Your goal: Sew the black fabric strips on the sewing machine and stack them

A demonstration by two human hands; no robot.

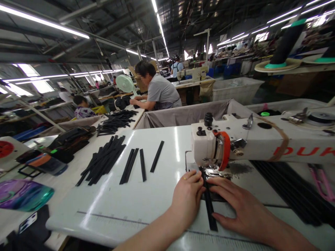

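Note:
A narrow black fabric strip (209,212) runs lengthwise under the needle area of a white sewing machine (206,143), its near end lying on the pale table. My left hand (187,195) presses the strip from the left, fingers together close to the presser foot (213,172). On the other side my right hand (237,205) holds the strip's right edge, its fingertips near the foot and its thumb lower down. The fingertips partly cover the strip by the foot. Left of the machine lie a few separate black strips (142,165) and a larger pile of black strips (106,160).
More long black strips (290,195) lie right, under the machine arm, beside pink-handled scissors (321,181). A purple-teal bottle (26,195) and a phone (28,222) are at left. Across the table a co-worker (162,89) in grey handles dark pieces near a fan (125,83).

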